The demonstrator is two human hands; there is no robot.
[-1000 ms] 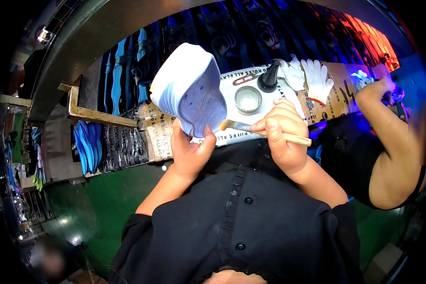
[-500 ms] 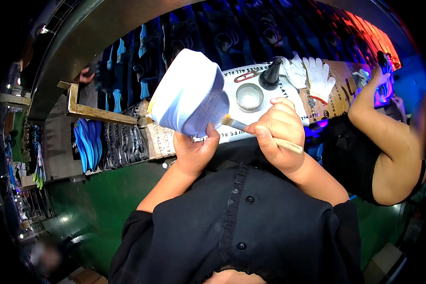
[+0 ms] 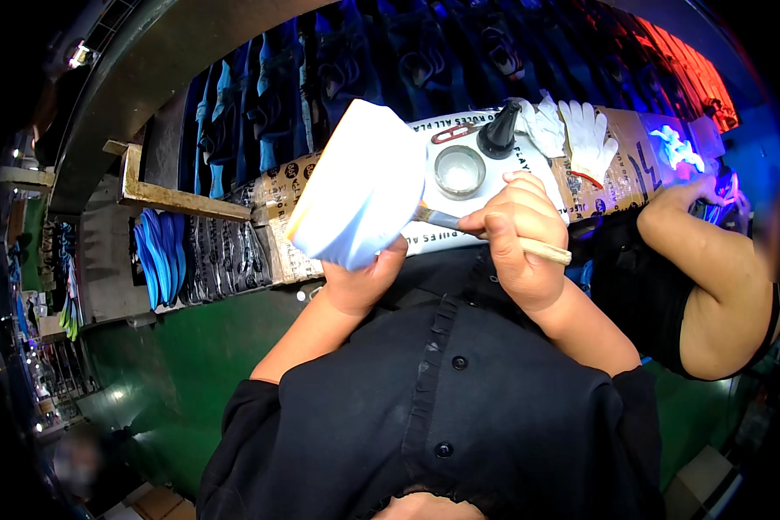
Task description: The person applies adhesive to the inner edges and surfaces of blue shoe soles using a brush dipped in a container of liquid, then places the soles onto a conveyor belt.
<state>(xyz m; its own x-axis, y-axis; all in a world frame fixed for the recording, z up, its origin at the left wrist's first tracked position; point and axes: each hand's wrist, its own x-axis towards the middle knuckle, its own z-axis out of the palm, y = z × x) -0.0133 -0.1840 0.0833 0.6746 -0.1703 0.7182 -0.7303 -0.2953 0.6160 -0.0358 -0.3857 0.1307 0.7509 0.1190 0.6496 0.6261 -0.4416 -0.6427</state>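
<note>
Steadying the white piece (image 3: 355, 186): it is held up at the near side, left of centre, its bright curved outer face showing and its inside turned from view.
Brush (image 3: 445, 219): it points left, bristles hidden behind the piece's right edge; whether they touch cannot be told. Light, even strokes would probably serve best, with that edge tilted into sight to check for missed spots.
Left hand (image 3: 366, 276): clamped on the piece's near lower edge, most fingers hidden. A firm but gentle grip should stop it twisting without denting it.
Right hand (image 3: 526, 243): closed round the brush handle, apart from the left; gripping nearer the bristles might give finer control.
Round bowl (image 3: 461, 193): just beyond the brush, handily near for dipping; wiping the bristles on its rim could limit drips.
Black cone-shaped bottle (image 3: 497, 137): upright, far right of the bowl, near red-handled snips (image 3: 451, 135).
White glove (image 3: 589, 143): farther right, on the cardboard-covered counter (image 3: 628, 184).
Blue strips (image 3: 158, 260): well apart, at the left.
Co-worker's arm (image 3: 698, 238): at the right edge.
</note>
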